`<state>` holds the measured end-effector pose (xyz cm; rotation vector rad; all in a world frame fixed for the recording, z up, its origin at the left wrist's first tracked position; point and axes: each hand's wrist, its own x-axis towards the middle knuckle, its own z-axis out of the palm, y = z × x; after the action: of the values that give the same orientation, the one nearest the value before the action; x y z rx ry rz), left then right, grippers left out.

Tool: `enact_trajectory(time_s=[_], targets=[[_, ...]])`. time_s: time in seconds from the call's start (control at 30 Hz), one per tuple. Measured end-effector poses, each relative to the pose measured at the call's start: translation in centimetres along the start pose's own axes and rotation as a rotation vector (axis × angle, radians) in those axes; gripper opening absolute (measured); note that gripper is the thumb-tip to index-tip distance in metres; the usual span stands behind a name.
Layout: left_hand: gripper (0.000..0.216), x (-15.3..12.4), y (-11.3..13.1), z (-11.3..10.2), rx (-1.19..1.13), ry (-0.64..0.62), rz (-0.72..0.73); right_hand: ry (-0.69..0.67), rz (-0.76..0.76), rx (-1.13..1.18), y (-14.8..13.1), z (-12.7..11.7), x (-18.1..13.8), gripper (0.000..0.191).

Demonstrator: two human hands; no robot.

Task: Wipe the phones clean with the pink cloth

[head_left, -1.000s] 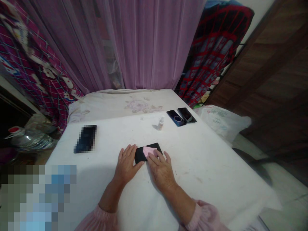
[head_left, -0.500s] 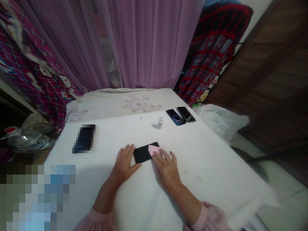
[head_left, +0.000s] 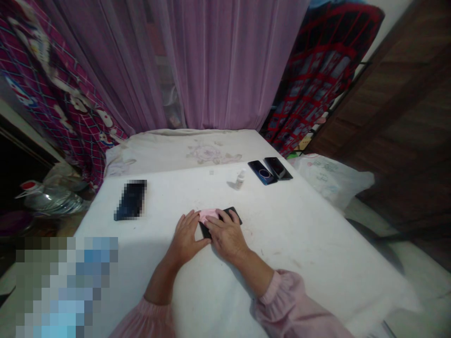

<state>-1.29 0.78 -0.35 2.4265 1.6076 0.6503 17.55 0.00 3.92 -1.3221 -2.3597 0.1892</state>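
Note:
A black phone [head_left: 233, 214] lies flat on the white table [head_left: 310, 244], mostly covered by my hands. My right hand [head_left: 227, 237] lies on top of it with fingers flat, pressing a small pink cloth [head_left: 207, 214] onto the phone's left end. My left hand [head_left: 186, 234] rests flat on the table against the phone's left edge, fingers stretched out, thumb at the phone's near corner. Both my sleeves are pink.
A blurred-out dark phone [head_left: 131, 200] lies at the left. A small white bottle [head_left: 240, 178] and two dark phones [head_left: 269, 169] stand at the far right of the table. A purple curtain [head_left: 225, 61] hangs behind, and a white plastic bag [head_left: 331, 176] sits off the right edge.
My right hand has slid the pink cloth leftwards, from the phone's right end to its left end. My left hand has stayed at the phone's left edge.

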Motion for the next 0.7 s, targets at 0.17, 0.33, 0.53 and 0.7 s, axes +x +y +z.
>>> enact_trajectory(time_s=[0.17,0.33,0.53,0.7], targets=[[0.068,0.1,0.2,0.0,-0.003,0.01,-0.016,0.008,0.007,-0.021,0.0,0.0,0.5,0.036],[0.061,0.1,0.6,-0.4,-0.034,0.01,-0.031,0.03,-0.092,-0.005,0.1,-0.6,-1.9,0.031],[0.058,0.0,0.9,-0.5,-0.027,0.006,-0.012,0.042,-0.1,0.005,0.3,-0.7,-2.9,0.029],[0.067,0.1,0.7,-0.4,-0.012,-0.005,-0.029,0.011,-0.025,-0.002,0.0,0.1,-0.7,0.035]])
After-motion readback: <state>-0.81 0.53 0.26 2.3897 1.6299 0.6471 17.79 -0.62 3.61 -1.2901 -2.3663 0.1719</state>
